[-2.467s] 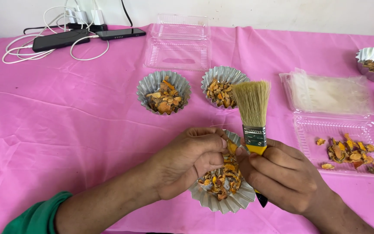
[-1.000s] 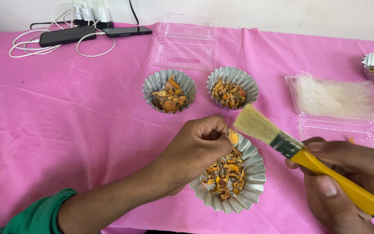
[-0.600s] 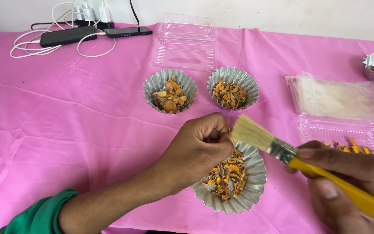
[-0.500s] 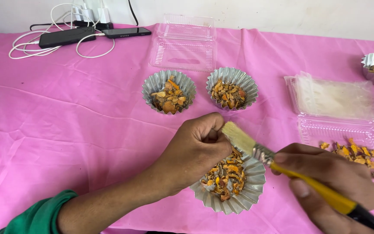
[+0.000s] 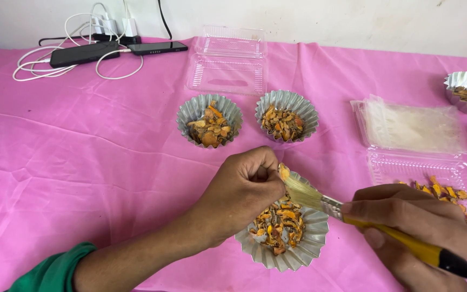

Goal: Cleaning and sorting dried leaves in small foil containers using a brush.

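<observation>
Your left hand (image 5: 244, 186) pinches a small orange piece (image 5: 284, 171) between thumb and fingers, just above the near fluted foil cup (image 5: 298, 254) at lower centre of the frame. Your right hand (image 5: 412, 230), at lower right, is wrapped tight round the yellow handle of a paintbrush (image 5: 352, 213), and its pale bristles touch the pinched piece.

The piece is small and only lightly held, so a firm stroke could flick it out of your fingers; it would likely drop among the orange chips (image 5: 278, 227) heaped in the cup, or onto the pink tablecloth (image 5: 82, 162). The cup looks thin and light, and your left wrist hangs over its rim, so a downward nudge could tip it and scatter the chips. Two more filled foil cups (image 5: 209, 120) stand above centre, well apart from the brush. The clear plastic tray (image 5: 406, 167) with loose chips lies just beside your right hand, within reach of a careless knuckle.
</observation>
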